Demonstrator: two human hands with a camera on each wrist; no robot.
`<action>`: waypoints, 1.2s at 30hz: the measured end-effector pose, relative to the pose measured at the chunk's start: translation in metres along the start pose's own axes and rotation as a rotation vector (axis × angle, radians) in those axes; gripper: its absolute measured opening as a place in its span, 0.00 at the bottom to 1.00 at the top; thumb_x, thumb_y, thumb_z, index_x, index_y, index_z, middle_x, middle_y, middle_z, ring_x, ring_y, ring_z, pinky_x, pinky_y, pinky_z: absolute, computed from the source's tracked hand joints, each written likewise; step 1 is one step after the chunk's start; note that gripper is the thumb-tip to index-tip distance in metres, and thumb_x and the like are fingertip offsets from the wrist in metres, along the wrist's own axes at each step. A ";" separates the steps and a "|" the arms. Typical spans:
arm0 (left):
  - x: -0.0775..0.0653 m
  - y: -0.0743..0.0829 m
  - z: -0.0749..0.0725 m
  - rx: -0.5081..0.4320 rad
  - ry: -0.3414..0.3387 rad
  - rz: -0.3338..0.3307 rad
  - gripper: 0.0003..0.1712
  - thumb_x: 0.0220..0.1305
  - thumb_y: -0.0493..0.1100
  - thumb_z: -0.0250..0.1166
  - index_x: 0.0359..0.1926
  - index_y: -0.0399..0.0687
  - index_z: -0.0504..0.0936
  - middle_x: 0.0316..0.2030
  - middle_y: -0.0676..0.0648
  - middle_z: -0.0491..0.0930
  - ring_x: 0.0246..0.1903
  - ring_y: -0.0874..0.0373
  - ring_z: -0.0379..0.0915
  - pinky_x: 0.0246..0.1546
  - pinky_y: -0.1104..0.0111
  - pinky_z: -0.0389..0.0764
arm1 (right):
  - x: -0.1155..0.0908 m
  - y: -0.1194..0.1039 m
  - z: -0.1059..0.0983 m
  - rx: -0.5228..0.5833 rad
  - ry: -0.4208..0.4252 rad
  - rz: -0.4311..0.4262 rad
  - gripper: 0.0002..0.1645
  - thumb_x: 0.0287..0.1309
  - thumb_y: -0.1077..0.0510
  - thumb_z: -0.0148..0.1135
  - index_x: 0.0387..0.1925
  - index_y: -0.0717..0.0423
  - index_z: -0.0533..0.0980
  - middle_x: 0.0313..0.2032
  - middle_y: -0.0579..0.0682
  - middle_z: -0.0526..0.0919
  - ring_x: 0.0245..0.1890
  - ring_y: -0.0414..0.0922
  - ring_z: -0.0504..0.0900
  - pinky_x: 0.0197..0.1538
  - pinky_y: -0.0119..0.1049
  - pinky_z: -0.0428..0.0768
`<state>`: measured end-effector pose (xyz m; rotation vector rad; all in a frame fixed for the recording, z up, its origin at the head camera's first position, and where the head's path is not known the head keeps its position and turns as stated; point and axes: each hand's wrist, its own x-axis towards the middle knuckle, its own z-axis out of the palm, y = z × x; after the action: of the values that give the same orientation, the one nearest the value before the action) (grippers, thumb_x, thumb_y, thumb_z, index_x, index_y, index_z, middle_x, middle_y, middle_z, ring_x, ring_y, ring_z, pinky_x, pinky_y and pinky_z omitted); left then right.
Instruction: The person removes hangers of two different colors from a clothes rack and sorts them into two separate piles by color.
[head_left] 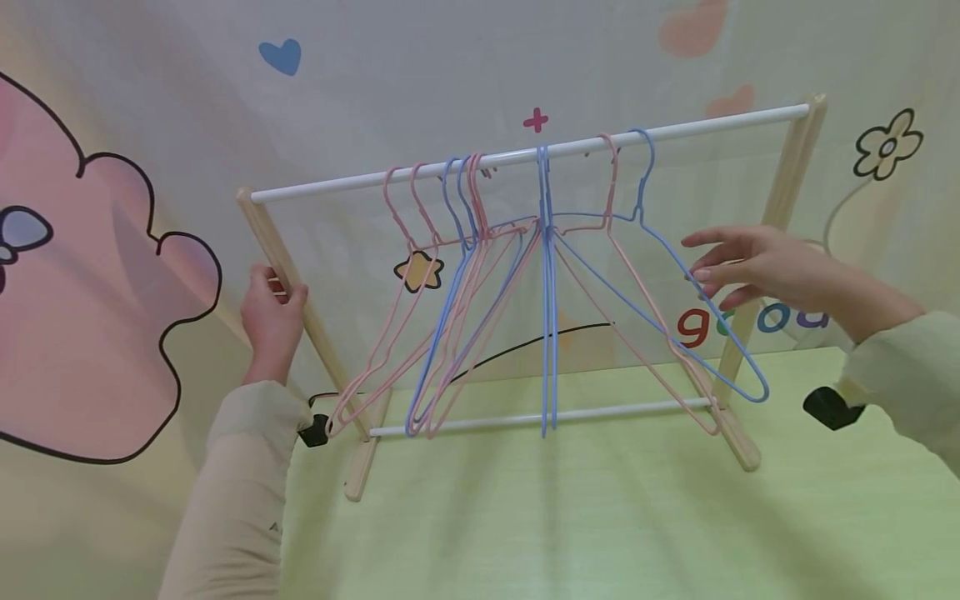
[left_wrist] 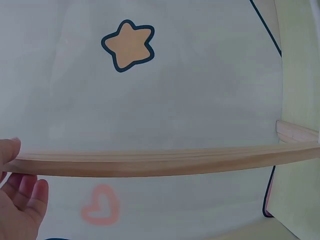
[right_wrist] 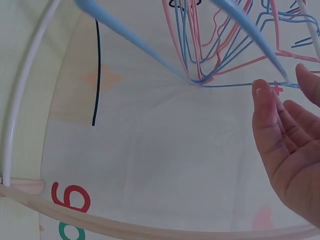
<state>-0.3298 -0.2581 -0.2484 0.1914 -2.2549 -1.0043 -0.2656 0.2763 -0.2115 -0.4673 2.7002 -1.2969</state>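
Observation:
A small clothes rack with wooden posts carries a white top bar (head_left: 720,126). My left hand (head_left: 273,317) holds the left post (head_left: 303,308), thumb on one side and fingers on the other, as the left wrist view shows. By the right post (head_left: 791,175), my right hand (head_left: 780,262) is held out with loosely bent fingers, close to the sloping side of the rightmost blue hanger (head_left: 652,156). No grip on that hanger shows; whether the fingertips touch it I cannot tell. A pink hanger (head_left: 613,158) hangs just left of it.
Two blue hangers (head_left: 545,333) hang edge-on mid-bar. Several pink and blue hangers (head_left: 390,200) crowd further left, some overlapping. A lower white bar (head_left: 630,412) joins the rack's feet (head_left: 362,475) on a pale green tabletop (head_left: 480,533). Behind stands a backdrop with printed shapes.

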 end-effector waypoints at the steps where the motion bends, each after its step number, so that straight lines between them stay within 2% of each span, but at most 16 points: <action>1: 0.000 0.000 0.000 0.004 0.003 0.000 0.21 0.59 0.44 0.56 0.51 0.42 0.63 0.43 0.39 0.74 0.43 0.50 0.71 0.42 0.59 0.76 | 0.001 -0.001 0.001 0.012 -0.010 -0.001 0.34 0.58 0.55 0.54 0.62 0.57 0.53 0.40 0.39 0.75 0.37 0.39 0.78 0.38 0.34 0.79; 7: 0.001 -0.001 0.003 0.019 0.021 0.004 0.18 0.60 0.43 0.55 0.49 0.42 0.64 0.42 0.39 0.75 0.41 0.49 0.72 0.40 0.60 0.75 | 0.006 -0.003 0.006 0.071 -0.053 0.012 0.31 0.59 0.56 0.52 0.61 0.62 0.55 0.35 0.41 0.77 0.34 0.40 0.78 0.38 0.36 0.79; 13: 0.003 0.000 0.003 0.027 0.036 0.007 0.17 0.60 0.41 0.55 0.48 0.40 0.64 0.41 0.38 0.76 0.40 0.49 0.72 0.41 0.60 0.74 | 0.008 -0.005 0.009 0.060 -0.044 0.026 0.23 0.58 0.58 0.53 0.52 0.65 0.62 0.31 0.47 0.75 0.31 0.45 0.78 0.37 0.38 0.79; 16: 0.004 0.001 0.003 0.034 0.038 0.002 0.17 0.59 0.40 0.56 0.47 0.39 0.64 0.40 0.38 0.76 0.40 0.48 0.72 0.42 0.60 0.73 | 0.008 -0.006 0.009 0.053 -0.035 0.029 0.17 0.57 0.59 0.54 0.46 0.63 0.63 0.30 0.49 0.74 0.30 0.46 0.78 0.36 0.38 0.79; 21: 0.004 0.001 0.003 0.042 0.020 -0.014 0.18 0.58 0.40 0.56 0.48 0.39 0.64 0.41 0.38 0.76 0.42 0.48 0.72 0.42 0.60 0.73 | 0.004 -0.008 0.003 0.076 0.014 0.015 0.08 0.58 0.62 0.52 0.38 0.51 0.65 0.29 0.47 0.72 0.28 0.45 0.78 0.34 0.37 0.79; 25: 0.005 0.001 0.002 0.047 0.002 -0.038 0.19 0.59 0.41 0.55 0.49 0.40 0.64 0.43 0.38 0.75 0.43 0.48 0.72 0.44 0.59 0.73 | -0.001 -0.009 -0.005 0.062 0.048 0.003 0.10 0.58 0.64 0.51 0.36 0.45 0.65 0.27 0.46 0.72 0.27 0.44 0.80 0.33 0.36 0.80; 34: 0.006 0.002 0.000 0.055 -0.019 -0.046 0.20 0.60 0.41 0.55 0.51 0.39 0.63 0.44 0.37 0.75 0.44 0.48 0.72 0.45 0.58 0.73 | -0.020 0.003 -0.020 -0.071 0.077 0.009 0.13 0.58 0.64 0.51 0.34 0.39 0.66 0.27 0.48 0.73 0.27 0.45 0.79 0.32 0.36 0.80; 36: 0.006 0.002 0.000 0.055 -0.017 -0.048 0.19 0.60 0.41 0.55 0.50 0.39 0.63 0.44 0.37 0.75 0.44 0.48 0.72 0.45 0.58 0.73 | -0.024 0.007 -0.023 -0.109 0.091 0.020 0.12 0.58 0.65 0.50 0.35 0.43 0.66 0.27 0.48 0.73 0.26 0.44 0.79 0.31 0.35 0.80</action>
<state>-0.3341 -0.2590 -0.2437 0.2627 -2.3052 -0.9725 -0.2495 0.3056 -0.2033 -0.3993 2.8541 -1.1990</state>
